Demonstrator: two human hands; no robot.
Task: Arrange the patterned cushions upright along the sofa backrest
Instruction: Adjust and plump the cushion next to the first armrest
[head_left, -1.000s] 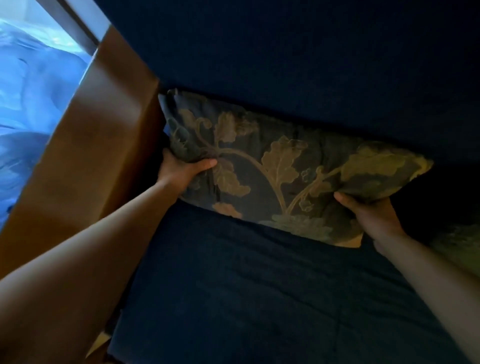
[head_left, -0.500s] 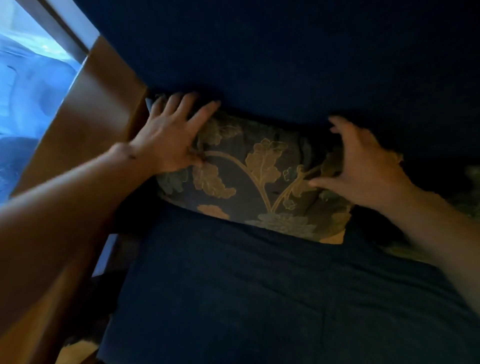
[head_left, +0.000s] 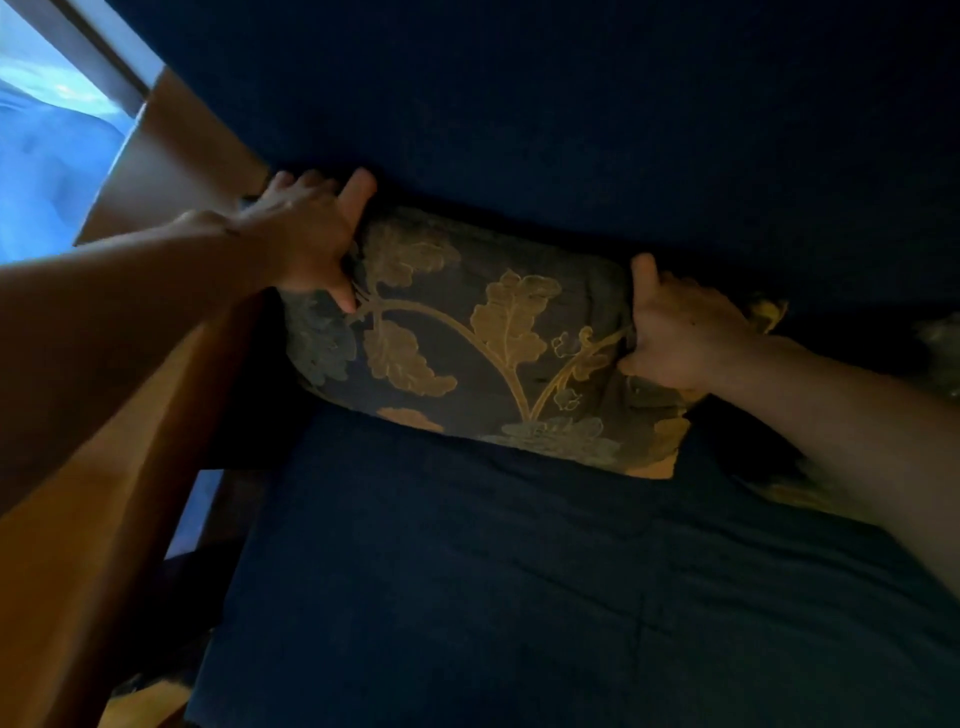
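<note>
A dark cushion with gold leaf patterns (head_left: 483, 343) stands against the dark blue sofa backrest (head_left: 571, 130), its lower edge on the blue seat (head_left: 493, 571). My left hand (head_left: 311, 239) grips the cushion's upper left corner, thumb pressed on its front. My right hand (head_left: 680, 338) clutches the cushion's right side, fingers curled over the top edge. The cushion's far right corner peeks out behind my right wrist.
A brown wooden armrest (head_left: 171, 156) borders the seat on the left. A bright window area (head_left: 47, 130) lies beyond it. Part of another patterned cushion (head_left: 940, 353) shows at the right edge, in shadow.
Both hands went from holding the cushion's lower edges, to open palms on its front, to gripping its upper corners. The cushion now stands tighter against the backrest.
</note>
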